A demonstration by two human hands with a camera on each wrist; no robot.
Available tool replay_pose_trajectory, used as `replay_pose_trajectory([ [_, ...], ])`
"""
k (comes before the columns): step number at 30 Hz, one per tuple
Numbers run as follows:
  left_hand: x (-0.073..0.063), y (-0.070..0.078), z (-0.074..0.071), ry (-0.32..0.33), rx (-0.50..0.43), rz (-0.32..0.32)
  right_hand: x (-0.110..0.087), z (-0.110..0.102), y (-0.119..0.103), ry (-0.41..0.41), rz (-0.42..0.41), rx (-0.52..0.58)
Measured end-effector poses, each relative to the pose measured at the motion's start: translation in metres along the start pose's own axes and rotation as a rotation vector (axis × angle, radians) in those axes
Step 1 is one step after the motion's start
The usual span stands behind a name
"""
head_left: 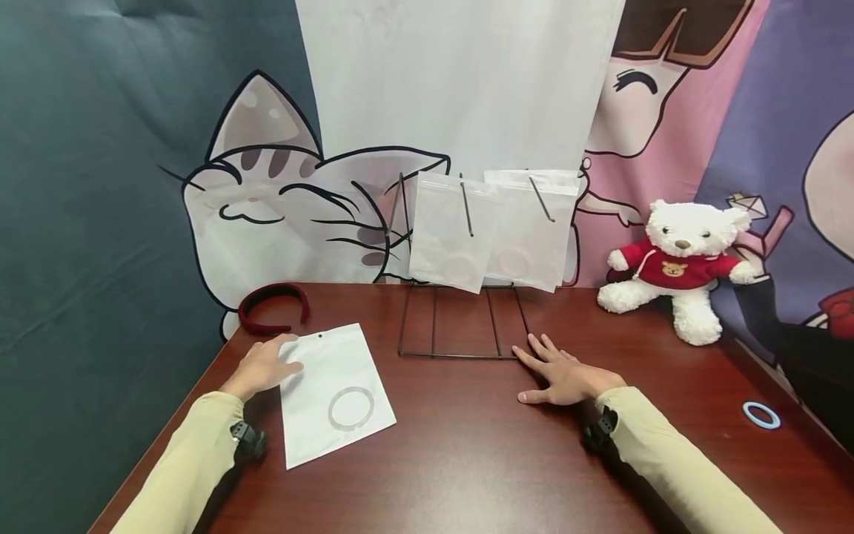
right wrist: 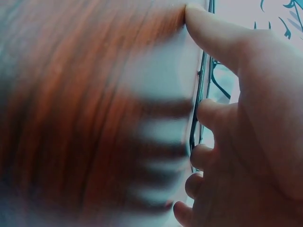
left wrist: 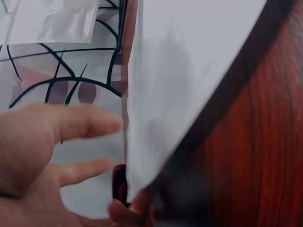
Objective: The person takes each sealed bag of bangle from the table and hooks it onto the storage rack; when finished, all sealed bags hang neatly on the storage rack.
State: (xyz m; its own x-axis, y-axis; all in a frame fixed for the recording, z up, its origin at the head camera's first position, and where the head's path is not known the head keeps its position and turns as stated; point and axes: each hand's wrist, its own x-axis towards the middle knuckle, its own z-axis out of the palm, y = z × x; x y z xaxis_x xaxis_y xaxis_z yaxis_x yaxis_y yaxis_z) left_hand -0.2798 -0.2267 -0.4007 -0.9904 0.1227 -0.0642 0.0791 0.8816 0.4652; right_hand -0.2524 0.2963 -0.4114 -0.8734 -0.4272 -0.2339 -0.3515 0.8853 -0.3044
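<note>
A flat white pouch (head_left: 333, 400) with a small hole near its top lies on the table, the outline of a ring (head_left: 351, 409) showing on it. My left hand (head_left: 262, 365) is at its upper left corner, thumb over the pouch and apart from the fingers. In the left wrist view, fingertips (left wrist: 127, 213) meet the pouch's corner; whether they pinch it is unclear. My right hand (head_left: 567, 373) is spread low over the table, its fingertips by the front bar of a black wire rack (head_left: 460, 357). Nothing is in its grasp.
Two white pouches (head_left: 447, 230) (head_left: 534, 237) hang on the rack's hooks. A dark red headband (head_left: 267, 328) lies behind the left hand. At the right are a white teddy bear (head_left: 687, 259) in a red sweater and a light blue ring (head_left: 761, 415). A printed cloth stands behind.
</note>
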Motion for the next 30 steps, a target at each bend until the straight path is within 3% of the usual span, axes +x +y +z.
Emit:
replay_pose_trajectory([
  [4,0.005,-0.006,0.002,0.003,-0.125,-0.042,-0.002,0.001,0.001,0.005,-0.010,0.008],
  [7,0.007,-0.012,0.003,-0.005,-0.234,-0.037,-0.002,0.001,0.001,0.011,-0.011,0.005],
  [13,0.011,-0.026,0.001,-0.043,-0.510,0.089,-0.002,0.002,0.002,0.023,-0.001,0.005],
  [15,0.011,-0.028,0.001,-0.030,-0.557,0.127,-0.002,0.003,0.002,0.025,0.003,0.001],
  [19,0.009,-0.021,0.001,0.054,-0.584,0.162,0.000,0.003,0.003,0.031,-0.001,0.001],
  [23,0.010,-0.008,0.001,0.118,-0.544,0.180,0.000,0.005,0.004,0.044,-0.011,-0.005],
  [30,0.010,0.016,-0.005,0.094,-0.485,0.203,-0.001,0.005,0.004,0.062,-0.024,0.007],
])
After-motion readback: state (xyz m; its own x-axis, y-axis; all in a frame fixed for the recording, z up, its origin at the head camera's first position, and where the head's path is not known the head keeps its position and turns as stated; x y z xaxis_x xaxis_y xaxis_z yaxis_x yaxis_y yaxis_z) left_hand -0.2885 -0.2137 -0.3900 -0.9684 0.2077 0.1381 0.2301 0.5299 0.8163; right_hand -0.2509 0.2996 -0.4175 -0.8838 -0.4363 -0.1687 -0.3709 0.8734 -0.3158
